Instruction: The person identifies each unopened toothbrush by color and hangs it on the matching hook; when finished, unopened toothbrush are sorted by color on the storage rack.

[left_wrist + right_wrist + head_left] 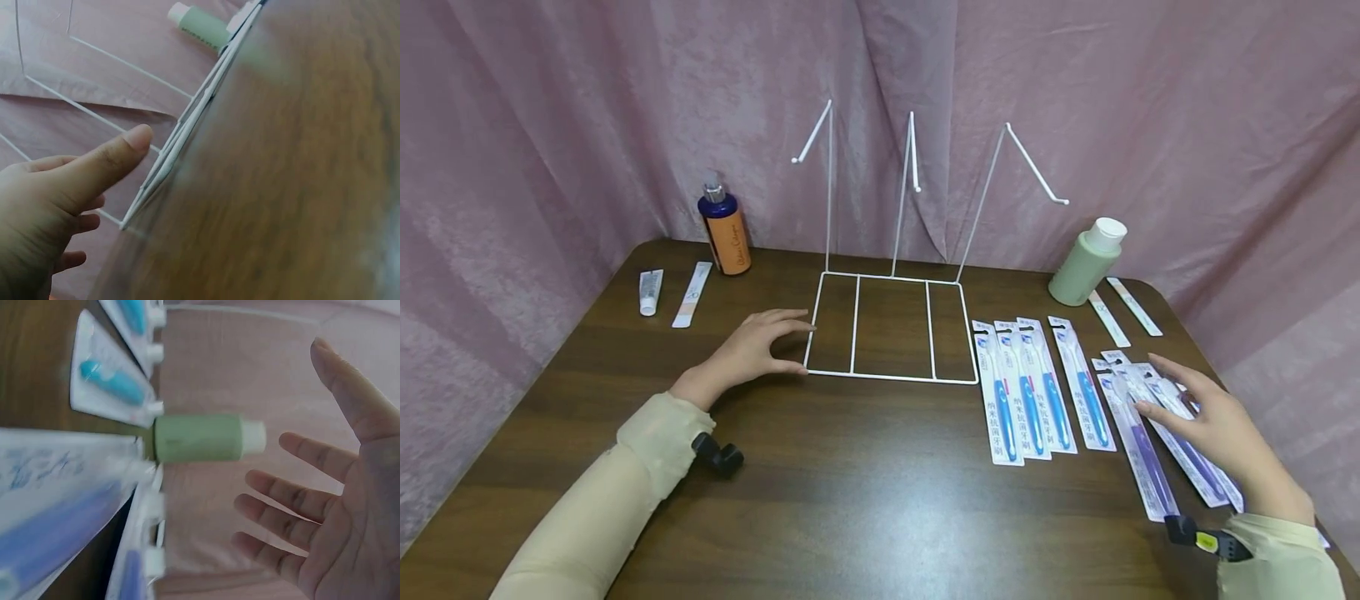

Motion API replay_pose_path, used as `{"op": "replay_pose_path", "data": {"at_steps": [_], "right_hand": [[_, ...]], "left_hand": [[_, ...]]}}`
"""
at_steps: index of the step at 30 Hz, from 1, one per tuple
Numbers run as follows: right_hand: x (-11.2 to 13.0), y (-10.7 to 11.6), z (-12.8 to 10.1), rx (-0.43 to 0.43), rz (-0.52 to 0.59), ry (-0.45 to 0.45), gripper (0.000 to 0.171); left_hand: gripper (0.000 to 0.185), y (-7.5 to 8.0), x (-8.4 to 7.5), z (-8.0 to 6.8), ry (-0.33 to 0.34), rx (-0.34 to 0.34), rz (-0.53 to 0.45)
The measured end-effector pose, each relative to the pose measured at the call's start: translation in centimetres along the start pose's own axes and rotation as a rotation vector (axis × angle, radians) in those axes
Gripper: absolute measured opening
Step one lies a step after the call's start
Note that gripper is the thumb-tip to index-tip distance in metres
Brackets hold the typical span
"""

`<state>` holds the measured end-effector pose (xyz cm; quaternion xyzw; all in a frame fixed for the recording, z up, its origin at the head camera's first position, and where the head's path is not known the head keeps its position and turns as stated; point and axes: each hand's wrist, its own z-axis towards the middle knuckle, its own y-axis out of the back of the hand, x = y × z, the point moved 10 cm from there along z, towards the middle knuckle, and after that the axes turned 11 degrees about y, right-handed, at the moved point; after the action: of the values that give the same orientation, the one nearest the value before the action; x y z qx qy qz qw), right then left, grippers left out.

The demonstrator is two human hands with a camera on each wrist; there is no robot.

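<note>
A white wire display rack with three upright hooks stands on the wooden table. My left hand is at the rack's left side, thumb and fingers spread, fingertips right at the frame's edge. In the left wrist view the thumb points along the rack's base. My right hand hovers over several packaged purple toothbrushes at the right, partly covering them. The right wrist view shows its fingers spread and holding nothing. Several packaged blue toothbrushes lie between the rack and the purple ones.
A green bottle with a white cap stands at the back right, near two narrow white packets. At the back left are an orange and blue pump bottle, a small white tube and another narrow packet. A pink curtain hangs behind.
</note>
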<state>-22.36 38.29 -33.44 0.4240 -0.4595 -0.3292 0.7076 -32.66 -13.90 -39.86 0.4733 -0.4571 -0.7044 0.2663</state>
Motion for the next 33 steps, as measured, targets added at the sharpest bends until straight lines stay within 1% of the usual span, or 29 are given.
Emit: {"op": "replay_pose_path", "data": {"at_steps": [3, 5, 8, 13, 16, 20, 22, 29, 33], "right_hand": [[-1.5, 0.1, -0.7, -0.043, 0.006, -0.022, 0.070], [-2.6, 0.2, -1.1, -0.056, 0.015, -0.047, 0.068], [-4.4, 0.5, -1.8, -0.067, 0.024, -0.095, 0.066], [-7.0, 1.1, -2.8, -0.072, -0.004, -0.175, 0.064], [-8.3, 1.2, -3.3, -0.058, -0.021, -0.216, 0.063], [-10.3, 1.0, -4.2, -0.008, -0.025, -0.286, 0.064], [-11.1, 0.9, -4.6, 0.015, -0.019, -0.306, 0.064], [-13.6, 0.4, -5.7, 0.071, 0.009, -0.284, 0.061], [-14.6, 0.3, -6.2, 0.089, -0.017, -0.278, 0.057]], "left_hand": [[0.068, -0.9, 0.0, 0.1, -0.004, 0.030, -0.011], [0.067, -1.3, -0.1, 0.0, -0.009, 0.040, -0.016], [0.065, -1.7, -0.2, 0.0, -0.008, 0.045, -0.012], [0.063, -2.0, 0.2, -0.2, 0.017, 0.040, -0.016], [0.064, -2.1, 0.5, -0.2, 0.028, 0.036, -0.020], [0.064, -2.0, 0.6, 0.0, 0.025, 0.034, -0.024], [0.064, -2.0, 0.7, 0.1, 0.024, 0.031, -0.024], [0.064, -2.1, 0.9, 0.3, 0.032, 0.039, -0.027], [0.064, -2.1, 0.8, 0.5, 0.028, 0.038, -0.027]]}}
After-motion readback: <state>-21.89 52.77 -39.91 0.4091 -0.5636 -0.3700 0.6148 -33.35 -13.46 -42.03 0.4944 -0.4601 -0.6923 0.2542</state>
